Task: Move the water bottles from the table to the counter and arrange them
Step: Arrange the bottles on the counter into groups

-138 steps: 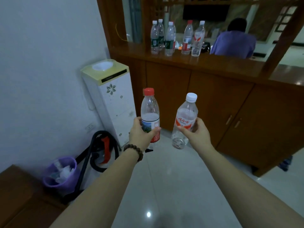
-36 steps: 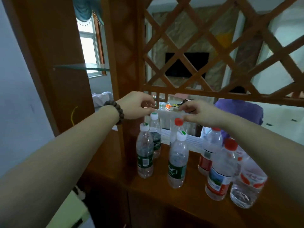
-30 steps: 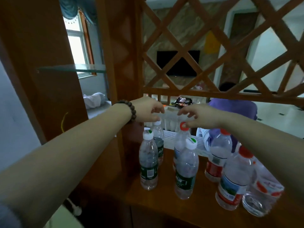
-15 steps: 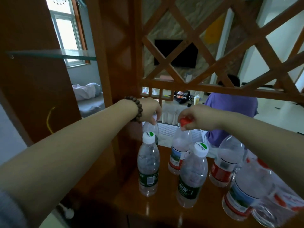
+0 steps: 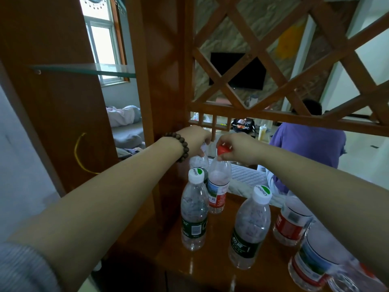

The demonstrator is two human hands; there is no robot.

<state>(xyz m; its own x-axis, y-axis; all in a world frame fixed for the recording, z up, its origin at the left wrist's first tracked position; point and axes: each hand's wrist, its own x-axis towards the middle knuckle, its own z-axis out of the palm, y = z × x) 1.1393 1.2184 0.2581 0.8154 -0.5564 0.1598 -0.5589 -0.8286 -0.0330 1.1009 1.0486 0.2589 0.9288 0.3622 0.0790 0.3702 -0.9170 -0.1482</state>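
Observation:
Several clear water bottles stand on the brown wooden counter (image 5: 210, 264). My left hand (image 5: 196, 140), with a bead bracelet on the wrist, grips the top of a back bottle (image 5: 197, 161) whose cap is hidden under my fingers. My right hand (image 5: 237, 147) pinches the red cap of a red-labelled bottle (image 5: 219, 186) just to its right. In front stand two green-labelled, white-capped bottles (image 5: 193, 213) (image 5: 250, 228). At the right, partly under my right forearm, are two more red-labelled bottles (image 5: 291, 224) (image 5: 311, 264).
A wooden lattice screen (image 5: 273, 60) rises behind the counter, with a thick post (image 5: 168, 81) at its left. A glass shelf (image 5: 84, 69) juts out at the left. Beyond the screen sits a person in a purple shirt (image 5: 307, 146).
Earlier I carried two bottles toward the counter. Over the last second both hands came down onto the tops of the two back bottles and closed on them.

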